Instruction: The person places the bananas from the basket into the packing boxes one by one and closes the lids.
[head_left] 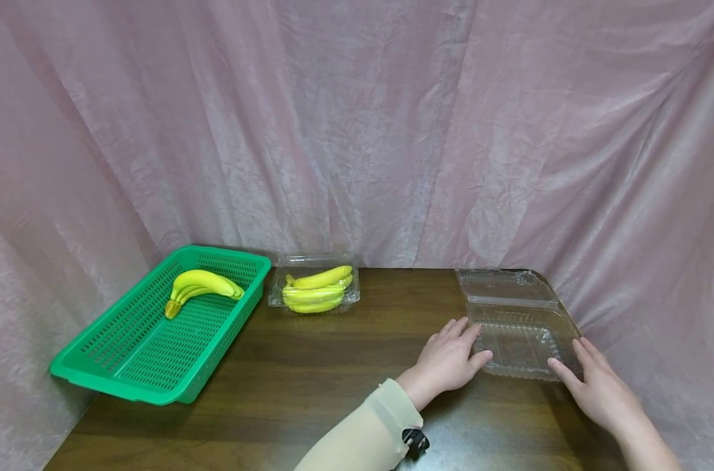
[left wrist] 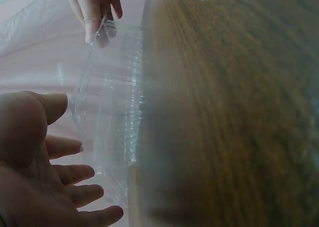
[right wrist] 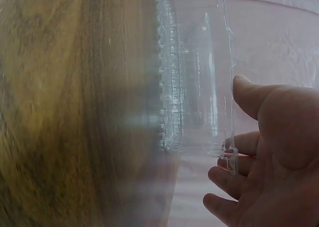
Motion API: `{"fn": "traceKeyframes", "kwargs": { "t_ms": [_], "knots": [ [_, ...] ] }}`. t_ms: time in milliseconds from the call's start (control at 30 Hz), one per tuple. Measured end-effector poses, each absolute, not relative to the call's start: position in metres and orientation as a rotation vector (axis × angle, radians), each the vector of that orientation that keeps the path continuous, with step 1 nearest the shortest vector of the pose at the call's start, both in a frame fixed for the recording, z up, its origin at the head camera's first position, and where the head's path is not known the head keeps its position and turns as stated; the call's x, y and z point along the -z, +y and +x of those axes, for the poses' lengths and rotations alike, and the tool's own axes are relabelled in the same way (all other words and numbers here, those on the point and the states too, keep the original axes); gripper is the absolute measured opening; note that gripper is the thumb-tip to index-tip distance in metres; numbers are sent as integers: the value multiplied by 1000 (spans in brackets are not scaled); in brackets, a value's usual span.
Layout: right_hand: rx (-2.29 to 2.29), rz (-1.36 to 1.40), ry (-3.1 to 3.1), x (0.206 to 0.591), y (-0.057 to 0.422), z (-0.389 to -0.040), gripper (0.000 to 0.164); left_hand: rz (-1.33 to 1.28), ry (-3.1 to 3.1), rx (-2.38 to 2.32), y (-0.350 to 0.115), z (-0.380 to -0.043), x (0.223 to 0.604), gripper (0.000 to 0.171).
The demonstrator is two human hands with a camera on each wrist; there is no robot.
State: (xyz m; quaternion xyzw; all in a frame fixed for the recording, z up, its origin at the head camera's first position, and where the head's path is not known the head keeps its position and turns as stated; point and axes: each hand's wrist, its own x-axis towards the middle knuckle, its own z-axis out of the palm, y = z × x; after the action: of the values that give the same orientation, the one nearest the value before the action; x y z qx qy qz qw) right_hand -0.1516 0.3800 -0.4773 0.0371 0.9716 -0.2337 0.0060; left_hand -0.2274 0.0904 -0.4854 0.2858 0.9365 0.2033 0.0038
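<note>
A clear plastic clamshell container (head_left: 518,340) sits on the table at the right with its lid (head_left: 504,286) folded back toward the curtain. Beside its left edge is my left hand (head_left: 447,356), fingers extended and spread; in the left wrist view the thumb stands just off the rim. My right hand (head_left: 604,389) is at the container's right edge, its fingers fairly straight. In the right wrist view that thumb touches the rim and some fingertips show behind the corner. No contents show inside this container.
At the left a green plastic basket (head_left: 215,350) holds a bunch of bananas (head_left: 206,286). Near the back, another clear container (head_left: 353,296) has bananas (head_left: 315,292) in it. A pink curtain (head_left: 368,131) hangs behind the brown wooden table (head_left: 309,405).
</note>
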Motion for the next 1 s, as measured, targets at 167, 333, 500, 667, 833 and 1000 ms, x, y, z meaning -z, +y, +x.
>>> {"fn": "traceKeyframes", "kwargs": {
  "t_ms": [167, 333, 500, 667, 833, 1000],
  "knots": [
    [741, 116, 3031, 477, 376, -151, 95, 883, 2941, -631, 88, -227, 485, 63],
    [764, 97, 3026, 476, 371, -151, 96, 869, 2941, -623, 85, -226, 484, 63],
    [756, 96, 3021, 476, 366, -152, 97, 858, 2955, -619, 81, -227, 484, 62],
    [750, 101, 2984, 475, 361, -154, 100, 851, 2973, -609, 78, -227, 483, 62],
    [748, 91, 2959, 475, 355, -156, 100, 838, 2974, -618, 73, -227, 484, 62],
    [722, 85, 2966, 475, 350, -157, 99, 819, 2965, -647, 68, -227, 485, 63]
  ]
}}
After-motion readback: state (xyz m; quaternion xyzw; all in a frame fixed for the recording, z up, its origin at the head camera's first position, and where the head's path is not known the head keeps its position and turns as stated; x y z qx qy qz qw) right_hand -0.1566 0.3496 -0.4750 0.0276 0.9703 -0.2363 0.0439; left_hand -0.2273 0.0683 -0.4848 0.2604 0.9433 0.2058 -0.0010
